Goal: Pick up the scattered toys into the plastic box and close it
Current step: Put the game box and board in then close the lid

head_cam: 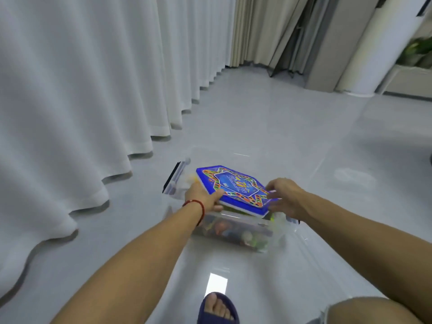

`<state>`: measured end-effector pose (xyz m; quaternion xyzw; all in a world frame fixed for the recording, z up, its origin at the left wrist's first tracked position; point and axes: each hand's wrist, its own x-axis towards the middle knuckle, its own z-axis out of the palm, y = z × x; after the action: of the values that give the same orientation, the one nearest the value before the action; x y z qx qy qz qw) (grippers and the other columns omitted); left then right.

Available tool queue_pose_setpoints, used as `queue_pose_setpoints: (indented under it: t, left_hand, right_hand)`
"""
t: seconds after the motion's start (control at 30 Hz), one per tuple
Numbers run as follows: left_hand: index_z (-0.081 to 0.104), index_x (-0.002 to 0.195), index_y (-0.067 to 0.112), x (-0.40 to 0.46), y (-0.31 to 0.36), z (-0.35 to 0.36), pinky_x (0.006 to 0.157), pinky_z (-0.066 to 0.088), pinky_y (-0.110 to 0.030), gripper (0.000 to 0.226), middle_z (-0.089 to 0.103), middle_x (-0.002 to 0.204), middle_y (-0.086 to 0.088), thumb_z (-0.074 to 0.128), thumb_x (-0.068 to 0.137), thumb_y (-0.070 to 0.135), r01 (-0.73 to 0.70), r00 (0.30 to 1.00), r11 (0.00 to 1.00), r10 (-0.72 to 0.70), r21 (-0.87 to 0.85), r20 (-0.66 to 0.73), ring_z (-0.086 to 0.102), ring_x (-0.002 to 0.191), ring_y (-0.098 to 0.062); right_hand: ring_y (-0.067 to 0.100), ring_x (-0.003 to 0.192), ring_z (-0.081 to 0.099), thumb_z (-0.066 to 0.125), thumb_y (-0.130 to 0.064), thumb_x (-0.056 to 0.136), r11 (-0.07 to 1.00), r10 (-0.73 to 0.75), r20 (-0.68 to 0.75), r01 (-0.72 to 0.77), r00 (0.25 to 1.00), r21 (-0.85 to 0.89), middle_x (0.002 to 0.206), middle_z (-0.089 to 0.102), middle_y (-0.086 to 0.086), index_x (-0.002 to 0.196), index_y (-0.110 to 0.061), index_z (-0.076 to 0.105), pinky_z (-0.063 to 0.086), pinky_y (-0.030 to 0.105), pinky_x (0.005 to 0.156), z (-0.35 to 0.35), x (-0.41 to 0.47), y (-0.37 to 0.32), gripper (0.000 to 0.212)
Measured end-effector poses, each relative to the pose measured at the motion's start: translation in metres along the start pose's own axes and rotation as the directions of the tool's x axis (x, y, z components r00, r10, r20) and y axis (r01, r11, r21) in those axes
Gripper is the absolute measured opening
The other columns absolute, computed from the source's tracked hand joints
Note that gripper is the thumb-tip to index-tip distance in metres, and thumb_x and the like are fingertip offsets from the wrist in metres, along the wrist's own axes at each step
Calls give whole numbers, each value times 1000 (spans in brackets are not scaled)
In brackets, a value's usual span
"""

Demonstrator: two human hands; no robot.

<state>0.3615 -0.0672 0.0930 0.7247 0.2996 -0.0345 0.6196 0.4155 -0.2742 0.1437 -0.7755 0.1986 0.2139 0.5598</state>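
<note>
A clear plastic box (236, 232) sits on the pale floor, with several colourful toys visible through its near wall. A blue hexagonal game board (233, 185) with a coloured star pattern lies tilted across the top of the box. My left hand (202, 198) grips the board's left edge; a red string circles that wrist. My right hand (284, 195) holds the board's right corner. A black-edged clear part (174, 177), either the lid or a latch, sticks out at the box's far left.
Long white curtains (93, 101) hang along the left and reach the floor. A white column (374, 47) and a low shelf stand at the far right. My foot in a dark blue slipper (217, 309) and my knee (374, 312) are at the bottom edge.
</note>
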Motion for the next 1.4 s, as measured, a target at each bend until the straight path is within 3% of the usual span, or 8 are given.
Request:
queue_pose_setpoints:
  t: [0.1,0.3,0.43,0.6,0.73,1.03,1.23,1.4]
  left_hand:
    - [66,82,14,14,-13,-5,61,57,-33,52,73,80,-6,77,66,62,-154,980,827,196,541,-20,69,70,-26]
    - [49,119,17,2,-20,2,68,44,-35,57,59,112,-6,53,86,64,-199,902,481,431,854,-33,58,102,-29]
    - [40,138,33,-6,-34,21,96,40,-52,49,32,145,-10,37,95,56,-390,755,73,596,918,273,32,129,-32]
    - [16,146,51,4,-64,28,103,26,-70,54,14,160,-4,20,94,65,-443,803,89,482,892,351,1,147,-35]
    - [9,147,52,11,-72,27,99,27,-63,57,15,160,-1,1,92,67,-418,792,-13,484,909,371,6,146,-34]
    - [8,149,48,-4,-75,26,97,36,-61,66,19,159,-4,0,88,72,-396,802,-65,460,916,380,17,143,-37]
    - [8,148,48,-40,-87,18,99,34,-63,65,17,159,-4,-1,87,72,-384,841,-15,408,923,356,14,144,-38]
    - [-2,149,46,-73,-95,4,111,11,-67,62,-2,163,-3,14,93,67,-430,870,42,287,902,401,-7,148,-36]
  right_hand:
    - [26,81,66,60,-7,90,996,-85,20,86,996,-36,101,67,21,109,2,67,60,34,63,-9,4,-1,22]
    - [25,71,64,63,-13,93,988,-152,-13,151,988,-45,84,69,11,99,0,69,57,37,69,-60,12,34,16]
    - [28,74,65,61,-17,90,991,-97,-267,118,959,63,87,71,15,97,-3,71,59,42,73,-79,22,123,19]
    - [34,131,48,55,-22,95,816,-44,-183,-70,982,-574,144,51,12,144,-15,47,38,38,107,-96,55,247,50]
    - [34,144,27,54,-30,96,657,16,-235,-187,972,-731,162,19,3,157,-24,16,32,54,113,-111,85,300,72]
    - [28,106,49,57,-7,90,538,-168,-242,-117,956,-835,120,51,10,122,-15,48,50,43,87,-94,60,335,34]
    - [37,120,49,56,-12,97,696,-406,-394,0,824,-718,128,55,19,131,-7,58,43,48,94,-123,27,272,34]
    - [39,81,59,52,-16,93,753,-527,-347,238,776,-613,88,61,26,101,7,64,51,46,71,-154,-14,171,27]
